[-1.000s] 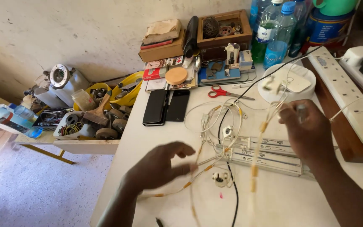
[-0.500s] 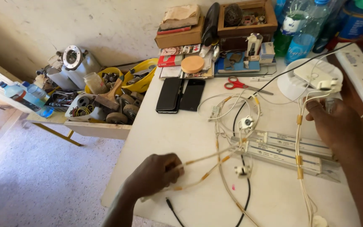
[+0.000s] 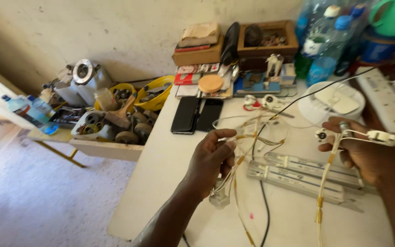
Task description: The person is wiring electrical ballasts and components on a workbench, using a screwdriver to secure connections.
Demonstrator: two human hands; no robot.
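The person's left hand (image 3: 212, 160) is raised over the middle of the white worktop (image 3: 161, 183), fingers pinched around a bunch of thin white wires (image 3: 245, 142) with yellow sleeves. A small clear lamp holder (image 3: 219, 197) dangles from the bunch just below the palm. The right hand (image 3: 360, 148) is lifted near the worktop's right edge and grips another strand of the same wiring — a round white socket (image 3: 322, 134) sticks out at the thumb side, and a white connector (image 3: 381, 136) pokes out to the right of the fingers. From this fist a wire with yellow sleeves hangs straight down towards the front edge.

Between and under the two hands lie two long pale ballast boxes (image 3: 298, 171), side by side, running slantwise across the worktop. A black cable (image 3: 264, 206) passes under the loops and trails off the front edge.

Towards the back edge (it is crowded there) sit two black phones (image 3: 197, 114) side by side, a round tan lid (image 3: 210, 83) on some papers, a wooden box (image 3: 268, 39) of odds and ends and a white round dish (image 3: 330, 98), with blue-capped bottles (image 3: 328, 45) behind it. A white power strip (image 3: 385, 96) runs along the right edge. Left of the worktop, a low side table (image 3: 106, 148) holds a heap of metal parts and yellow bowls (image 3: 154, 91).
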